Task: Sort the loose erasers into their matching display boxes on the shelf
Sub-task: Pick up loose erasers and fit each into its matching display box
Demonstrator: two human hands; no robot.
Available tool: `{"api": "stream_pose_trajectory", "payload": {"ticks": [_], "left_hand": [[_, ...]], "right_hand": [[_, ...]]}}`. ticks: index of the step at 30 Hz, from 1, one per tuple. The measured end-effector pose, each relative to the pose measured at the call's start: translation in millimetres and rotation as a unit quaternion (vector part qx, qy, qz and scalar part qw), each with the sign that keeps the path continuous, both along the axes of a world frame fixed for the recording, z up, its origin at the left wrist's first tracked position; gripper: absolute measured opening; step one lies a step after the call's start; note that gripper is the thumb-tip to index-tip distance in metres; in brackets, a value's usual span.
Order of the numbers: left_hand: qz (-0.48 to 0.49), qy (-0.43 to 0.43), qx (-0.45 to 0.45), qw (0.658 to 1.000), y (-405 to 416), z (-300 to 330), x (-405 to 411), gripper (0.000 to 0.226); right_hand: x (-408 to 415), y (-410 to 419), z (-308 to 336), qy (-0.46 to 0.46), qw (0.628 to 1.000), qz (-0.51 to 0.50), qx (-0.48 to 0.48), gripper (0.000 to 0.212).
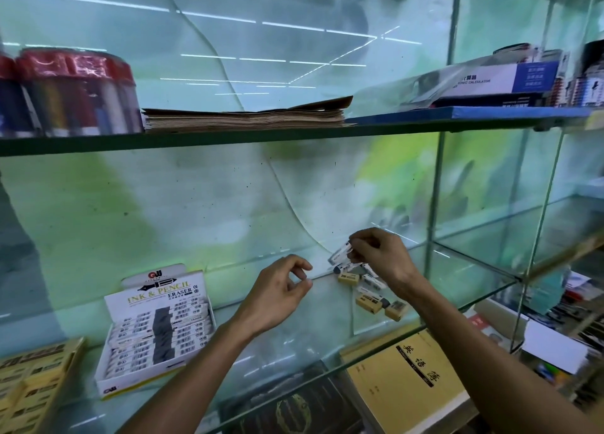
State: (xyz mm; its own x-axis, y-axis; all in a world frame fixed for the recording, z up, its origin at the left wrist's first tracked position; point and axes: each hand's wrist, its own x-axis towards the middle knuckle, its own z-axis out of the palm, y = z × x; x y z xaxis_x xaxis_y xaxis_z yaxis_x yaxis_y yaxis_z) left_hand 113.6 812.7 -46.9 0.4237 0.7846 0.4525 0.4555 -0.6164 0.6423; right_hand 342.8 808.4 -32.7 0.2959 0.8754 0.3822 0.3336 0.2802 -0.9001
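Observation:
On the glass shelf (294, 342) lies a small pile of loose erasers (376, 298), some tan, some white and grey. My right hand (380, 258) hovers over the pile and pinches a white and grey eraser (341, 252) lifted just above it. My left hand (284, 289) hangs in the air to the left of the pile with loosely curled fingers, holding nothing. The white "Ink & Pencil Eraser" display box (157, 329) stands at the left, filled with rows of white and grey erasers. A yellow display box (32, 388) with tan erasers sits at the far left edge.
The shelf above carries a stack of brown paper (245, 116), red-capped jars (75, 93) and a calculator box (483, 83). Under the glass lie a yellow notebook (411, 388) and a dark book (294, 407). A glass divider (434, 204) bounds the shelf on the right.

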Motion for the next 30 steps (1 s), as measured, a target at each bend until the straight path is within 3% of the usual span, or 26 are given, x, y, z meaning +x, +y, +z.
{"api": "stream_pose_trajectory", "payload": {"ticks": [3, 7, 14, 23, 27, 30], "left_hand": [[0.009, -0.024, 0.016, 1.000, -1, 3, -4, 0.027], [0.014, -0.033, 0.046, 0.998, -3, 5, -12, 0.032], [0.035, -0.093, 0.043, 0.994, -15, 5, -54, 0.009], [0.047, -0.284, -0.143, 0.947, -29, 9, -136, 0.015], [0.077, -0.251, -0.145, 0.954, -38, 12, -170, 0.013], [0.118, -0.154, -0.091, 0.977, -45, 16, -192, 0.012]], "right_hand": [[-17, -13, 5, 0.155, 0.983, 0.092, -0.022, 0.010], [-41, -20, 4, 0.220, 0.964, 0.141, -0.042, 0.011], [-86, -27, 6, 0.273, 0.927, 0.251, -0.060, 0.015], [-158, -22, 7, 0.204, 0.911, 0.354, -0.053, 0.019], [-188, -19, 7, 0.098, 0.931, 0.352, -0.012, 0.020], [-209, -16, 9, 0.040, 0.940, 0.340, 0.016, 0.013]]}}
